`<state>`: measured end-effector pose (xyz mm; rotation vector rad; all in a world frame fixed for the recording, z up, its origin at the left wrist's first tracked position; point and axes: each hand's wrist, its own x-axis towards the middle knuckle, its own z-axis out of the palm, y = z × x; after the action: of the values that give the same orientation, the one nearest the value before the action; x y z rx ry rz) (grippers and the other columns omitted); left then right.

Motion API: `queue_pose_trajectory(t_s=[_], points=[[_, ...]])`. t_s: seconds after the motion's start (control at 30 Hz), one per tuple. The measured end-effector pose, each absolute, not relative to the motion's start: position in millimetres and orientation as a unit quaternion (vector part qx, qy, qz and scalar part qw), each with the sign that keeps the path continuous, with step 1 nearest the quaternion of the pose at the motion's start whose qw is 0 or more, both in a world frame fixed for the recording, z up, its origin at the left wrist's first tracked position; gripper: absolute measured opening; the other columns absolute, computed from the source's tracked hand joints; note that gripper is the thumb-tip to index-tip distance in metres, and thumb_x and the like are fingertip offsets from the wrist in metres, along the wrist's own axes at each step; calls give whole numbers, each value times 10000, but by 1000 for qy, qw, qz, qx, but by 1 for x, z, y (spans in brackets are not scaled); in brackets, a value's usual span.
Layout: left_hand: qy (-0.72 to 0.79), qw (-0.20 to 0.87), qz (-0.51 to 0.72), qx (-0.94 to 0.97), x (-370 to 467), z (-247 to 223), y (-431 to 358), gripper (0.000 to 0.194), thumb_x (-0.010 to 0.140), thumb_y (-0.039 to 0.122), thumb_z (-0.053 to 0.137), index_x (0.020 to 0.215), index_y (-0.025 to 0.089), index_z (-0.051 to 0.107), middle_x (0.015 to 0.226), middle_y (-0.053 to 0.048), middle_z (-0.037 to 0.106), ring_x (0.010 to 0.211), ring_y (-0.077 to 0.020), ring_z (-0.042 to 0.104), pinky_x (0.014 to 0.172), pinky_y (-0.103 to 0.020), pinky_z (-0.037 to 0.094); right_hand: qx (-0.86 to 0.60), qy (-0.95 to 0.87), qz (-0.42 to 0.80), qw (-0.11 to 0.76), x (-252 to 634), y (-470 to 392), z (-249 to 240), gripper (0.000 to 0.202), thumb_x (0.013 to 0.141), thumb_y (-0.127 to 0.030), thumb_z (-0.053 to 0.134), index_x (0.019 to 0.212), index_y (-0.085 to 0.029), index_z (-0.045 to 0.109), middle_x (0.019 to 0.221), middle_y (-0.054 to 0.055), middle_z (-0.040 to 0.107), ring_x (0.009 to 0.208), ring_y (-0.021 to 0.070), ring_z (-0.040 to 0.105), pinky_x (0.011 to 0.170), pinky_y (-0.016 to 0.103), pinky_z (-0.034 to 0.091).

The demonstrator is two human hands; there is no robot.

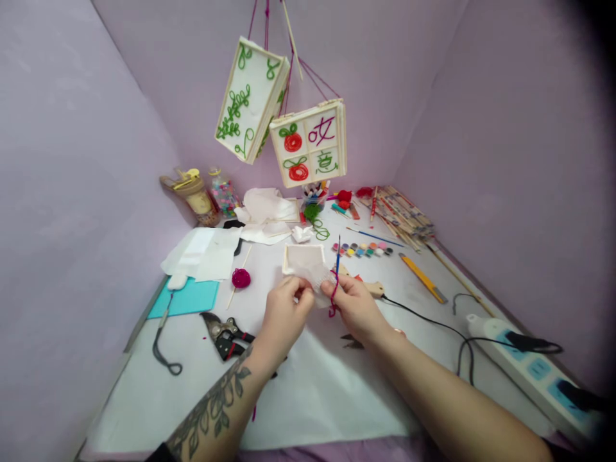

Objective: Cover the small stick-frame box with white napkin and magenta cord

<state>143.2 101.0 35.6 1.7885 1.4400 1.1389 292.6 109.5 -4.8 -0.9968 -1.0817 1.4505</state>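
Both of my hands are in the middle of the table, pinching a thin, whitish translucent sheet [315, 277] between them. My left hand [287, 308] is closed at the sheet's left edge, its fingertips curled together. On the other side, my right hand [359, 311] grips the sheet between thumb and fingers. A strand of magenta yarn [333, 301] hangs by my right thumb. Just above that hand a blue paintbrush [338, 256] points upward; I cannot tell whether it is held or lies behind. Behind the sheet is a small pale wooden frame [285, 258], partly covered by it.
Pruning shears [226, 333] lie left of my arms, near a magenta yarn ball [241, 278]. A glue gun [374, 289] with a black cord is at right, beyond it a yellow cutter [423, 278] and a power strip [534, 366]. Decorated lantern boxes [308, 144] hang above.
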Motion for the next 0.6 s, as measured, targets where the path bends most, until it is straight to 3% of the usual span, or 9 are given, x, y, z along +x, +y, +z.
queue_pose_trajectory(t_s=[0.23,0.33,0.43,0.5,0.6], points=[[564,351,427,613,135,33,106,119,755,160,562,679,176,653,664,5,633,647,-141,563,639,-233,427,-489,-417,531,552,293,123,-13,372,764,-549,685,751,-183,615,617,-25,525,526,119,401,489,240,322],[559,378,428,601,132,30,106,100,785,209,589,789,173,683,753,-21,670,660,-144,574,620,-230,434,-483,-419,539,548,292,123,-12,361,768,-536,686,748,-184,607,598,-35,491,511,111,373,480,239,303],[548,333,440,628,133,28,104,207,780,272,666,965,181,682,905,-52,674,658,-140,573,620,-245,448,-491,-432,528,541,290,120,-9,356,783,-511,681,698,-181,581,579,-44,424,523,109,345,477,235,280],[534,278,441,665,135,27,105,258,756,284,718,995,194,682,898,-48,660,654,-142,564,676,-268,465,-498,-445,516,536,290,119,-8,350,792,-494,676,682,-180,568,587,-43,407,541,111,339,484,234,281],[504,229,437,709,138,26,106,147,808,253,680,948,216,703,894,-56,676,746,-173,599,774,-294,474,-497,-466,505,530,290,117,-6,333,806,-481,664,710,-172,590,620,-31,433,573,116,357,506,235,302]])
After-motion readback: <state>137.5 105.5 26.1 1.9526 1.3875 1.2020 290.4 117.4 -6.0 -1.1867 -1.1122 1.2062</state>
